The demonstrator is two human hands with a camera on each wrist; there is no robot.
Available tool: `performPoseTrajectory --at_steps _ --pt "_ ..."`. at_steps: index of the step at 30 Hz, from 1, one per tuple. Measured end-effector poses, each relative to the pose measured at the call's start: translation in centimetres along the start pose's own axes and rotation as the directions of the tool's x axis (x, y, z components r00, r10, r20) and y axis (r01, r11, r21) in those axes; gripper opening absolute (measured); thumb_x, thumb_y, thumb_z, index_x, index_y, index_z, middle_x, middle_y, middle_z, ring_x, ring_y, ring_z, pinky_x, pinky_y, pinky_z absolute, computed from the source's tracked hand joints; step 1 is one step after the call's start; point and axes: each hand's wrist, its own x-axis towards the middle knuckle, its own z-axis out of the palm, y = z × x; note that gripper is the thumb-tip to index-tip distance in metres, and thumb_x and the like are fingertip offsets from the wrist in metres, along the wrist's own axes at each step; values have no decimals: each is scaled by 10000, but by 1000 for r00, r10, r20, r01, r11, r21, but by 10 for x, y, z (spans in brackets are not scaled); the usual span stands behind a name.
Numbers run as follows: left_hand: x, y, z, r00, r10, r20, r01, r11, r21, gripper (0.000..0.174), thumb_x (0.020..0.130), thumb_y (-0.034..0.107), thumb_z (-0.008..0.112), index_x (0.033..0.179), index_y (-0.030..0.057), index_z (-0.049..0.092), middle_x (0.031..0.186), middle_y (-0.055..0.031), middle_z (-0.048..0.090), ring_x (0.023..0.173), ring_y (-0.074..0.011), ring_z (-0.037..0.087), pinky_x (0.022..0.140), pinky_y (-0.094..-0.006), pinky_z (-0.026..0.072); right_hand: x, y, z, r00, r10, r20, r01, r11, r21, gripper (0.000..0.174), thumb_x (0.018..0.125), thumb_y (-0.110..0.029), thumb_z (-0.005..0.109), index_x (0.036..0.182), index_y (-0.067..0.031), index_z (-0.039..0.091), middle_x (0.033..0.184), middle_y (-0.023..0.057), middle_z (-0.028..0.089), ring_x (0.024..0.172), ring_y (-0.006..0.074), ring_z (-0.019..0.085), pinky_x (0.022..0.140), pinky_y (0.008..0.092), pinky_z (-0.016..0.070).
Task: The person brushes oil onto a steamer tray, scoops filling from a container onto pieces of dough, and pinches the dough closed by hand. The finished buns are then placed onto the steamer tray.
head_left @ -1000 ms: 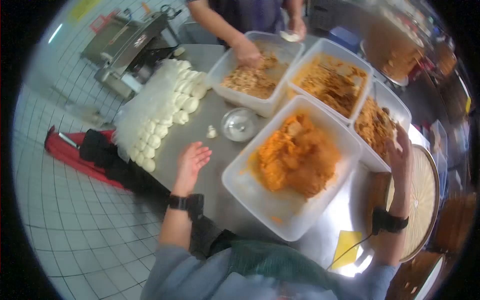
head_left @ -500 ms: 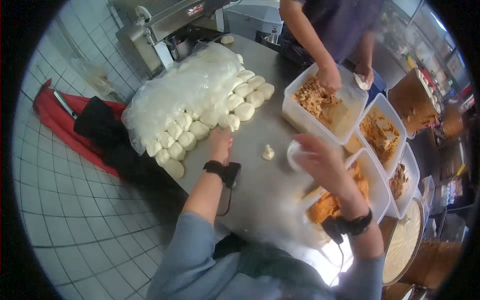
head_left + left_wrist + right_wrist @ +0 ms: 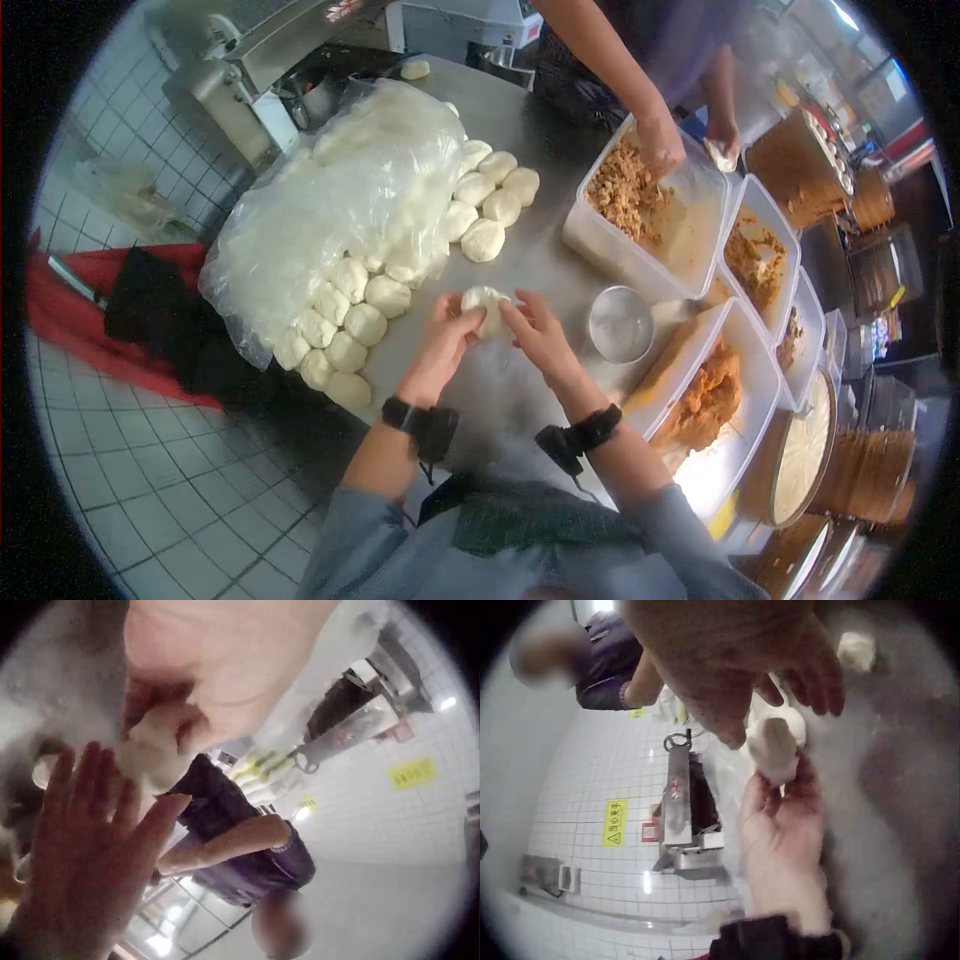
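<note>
A round white dough piece [image 3: 486, 312] is up in front of the body over the steel table. My left hand [image 3: 440, 345] grips it between thumb and curled fingers, also plain in the right wrist view, where the dough [image 3: 774, 750] sits at the fingertips of the left hand [image 3: 784, 840]. On its other side is my right hand [image 3: 543, 340], thumb at the dough's edge and fingers loosely extended; in the left wrist view the right hand [image 3: 90, 840] is spread beside the dough [image 3: 156, 754]. Rows of dough rounds [image 3: 365, 324] lie at the left, partly under clear plastic [image 3: 340, 190].
A small round bowl [image 3: 620, 325] stands right of my hands. Beyond it are tubs of filling, one with orange filling [image 3: 708, 395], another with brown filling [image 3: 622, 190] where a person's hand [image 3: 660, 148] reaches in. Bamboo steamers [image 3: 865, 470] stand at the far right.
My left hand has come back from the dough rows with a piece in its grip. My right hand has moved from the tubs at the right to the dough. The view has swung left.
</note>
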Motion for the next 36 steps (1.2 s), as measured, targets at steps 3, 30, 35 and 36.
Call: performPoseTrajectory --at_steps 3,30,35,36 --pt "-19 -17 -26 992 -86 94 65 977 204 251 838 102 644 1041 47 506 874 -11 554 698 -79 507 609 -224 423 -5 8 5 981 112 161 -136 980 148 470 875 -317 637 1175 37 560 987 112 623 877 149 578 730 279 474" --pt "2 -27 -50 996 -33 -78 79 703 707 159 932 126 468 928 -11 549 647 -62 550 542 -137 564 498 -269 481 -64 78 6 670 -601 435 733 445 -515 459 826 -135 593 1265 -31 507 1390 143 421 1284 310 406 1056 451 337" --pt "24 -15 -38 998 -58 22 17 591 806 168 923 127 490 923 -12 584 670 -63 572 510 -131 559 437 -267 464 -53 51 10 831 -495 253 550 663 -508 368 828 -148 596 1179 -46 561 1248 136 509 1159 310 488 946 432 418" --pt "38 -37 -61 984 132 121 -163 390 906 167 922 134 501 917 -7 589 669 -55 568 513 -126 556 449 -264 459 -52 45 10 930 -351 109 362 827 -430 346 829 -165 592 1154 -46 569 1156 130 556 1089 319 520 898 433 438"
